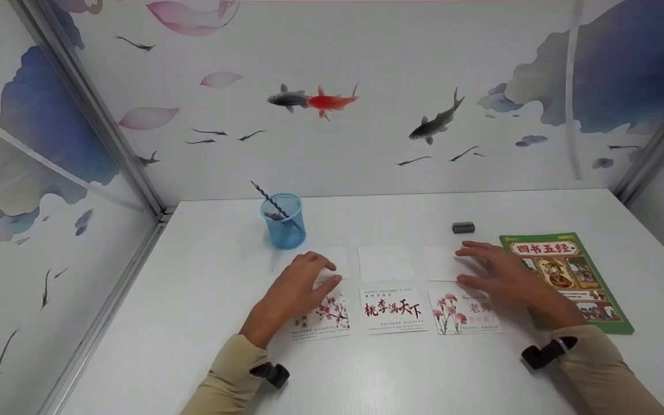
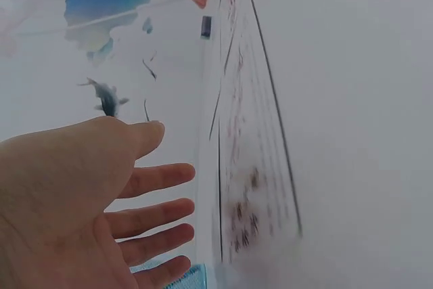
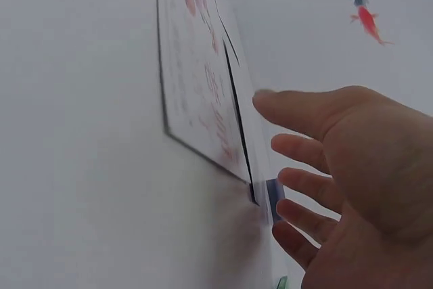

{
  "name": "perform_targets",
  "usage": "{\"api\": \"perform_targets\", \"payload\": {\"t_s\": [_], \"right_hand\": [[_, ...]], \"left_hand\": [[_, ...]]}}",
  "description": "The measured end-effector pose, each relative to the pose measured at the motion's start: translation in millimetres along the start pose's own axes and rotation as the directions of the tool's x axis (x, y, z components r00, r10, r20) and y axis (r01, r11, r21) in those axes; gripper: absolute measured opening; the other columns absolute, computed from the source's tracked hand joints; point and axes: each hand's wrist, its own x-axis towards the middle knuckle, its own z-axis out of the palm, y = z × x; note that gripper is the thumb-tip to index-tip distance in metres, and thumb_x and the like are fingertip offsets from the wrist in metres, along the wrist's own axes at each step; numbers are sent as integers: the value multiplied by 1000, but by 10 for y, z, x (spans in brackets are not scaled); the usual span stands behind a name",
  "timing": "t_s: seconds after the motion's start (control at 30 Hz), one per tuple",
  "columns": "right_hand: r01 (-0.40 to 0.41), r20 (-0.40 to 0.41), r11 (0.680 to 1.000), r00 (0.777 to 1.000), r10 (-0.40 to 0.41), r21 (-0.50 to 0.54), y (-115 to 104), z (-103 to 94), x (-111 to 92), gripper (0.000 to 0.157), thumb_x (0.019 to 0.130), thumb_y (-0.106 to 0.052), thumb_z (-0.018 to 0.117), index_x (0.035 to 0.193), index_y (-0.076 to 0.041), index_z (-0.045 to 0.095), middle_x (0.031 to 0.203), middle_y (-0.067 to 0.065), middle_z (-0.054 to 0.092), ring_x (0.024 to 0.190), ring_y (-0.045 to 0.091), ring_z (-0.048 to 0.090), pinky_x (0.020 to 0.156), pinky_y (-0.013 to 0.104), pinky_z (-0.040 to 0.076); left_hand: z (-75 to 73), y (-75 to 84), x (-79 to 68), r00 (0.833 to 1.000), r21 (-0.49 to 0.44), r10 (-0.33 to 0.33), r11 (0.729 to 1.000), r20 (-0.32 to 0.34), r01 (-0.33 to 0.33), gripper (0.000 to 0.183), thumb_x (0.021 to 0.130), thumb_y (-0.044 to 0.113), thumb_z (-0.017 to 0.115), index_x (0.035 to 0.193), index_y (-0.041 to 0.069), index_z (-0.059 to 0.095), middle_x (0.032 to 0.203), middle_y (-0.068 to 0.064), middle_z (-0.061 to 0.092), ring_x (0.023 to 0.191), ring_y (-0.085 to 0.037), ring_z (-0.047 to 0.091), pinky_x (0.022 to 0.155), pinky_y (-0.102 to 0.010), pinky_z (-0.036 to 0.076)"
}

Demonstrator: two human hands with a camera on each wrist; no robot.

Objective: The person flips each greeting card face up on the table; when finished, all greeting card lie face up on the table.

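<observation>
Three printed cards lie in a row on the white table: a blossom-branch card [image 1: 332, 314] at left, a card with red Chinese characters [image 1: 393, 311] in the middle, and a pink-flower card [image 1: 470, 311] at right. Behind them lie blank white cards, the middle blank card [image 1: 385, 263] in full view. My left hand [image 1: 300, 285] hovers over the left cards, partly covering them. My right hand [image 1: 502, 274] is above the right blank card [image 1: 440, 263], near the pink-flower card. In the wrist views, the fingers of both hands are spread and hold nothing.
A blue pen cup [image 1: 286, 227] with a dark twisted pencil stands at the back left. A small dark block [image 1: 463, 227] lies at the back right. At right, a green-bordered book [image 1: 585, 288] lies partly under the right forearm. Painted panels wall the table.
</observation>
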Motion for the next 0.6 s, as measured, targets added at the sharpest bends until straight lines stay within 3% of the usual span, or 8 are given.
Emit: {"api": "perform_targets", "payload": {"t_s": [0.13,0.37,0.6], "right_hand": [[-43,66,999,997,43,0,13,-27,35,73,96,-49,80,158,-17,56,173,21,38,159,54,31,125,78,24],[-73,90,996,994,69,45,56,-14,110,80,91,-45,86,159,-16,54,170,23,41,158,53,32,126,77,23],[-39,37,998,999,37,43,102,-8,179,81,87,-46,91,156,-20,57,164,21,47,154,51,38,122,78,30]], "left_hand": [[150,325,197,997,25,74,997,24,-74,40,111,42,62,139,15,70,150,-6,64,146,-28,57,123,-47,48],[553,915,572,980,29,164,985,114,-168,42,112,45,59,144,20,68,154,0,63,150,-21,54,124,-38,46],[738,1258,804,970,7,186,982,155,-189,45,110,47,60,148,22,65,156,3,61,149,-16,53,123,-31,46]]}}
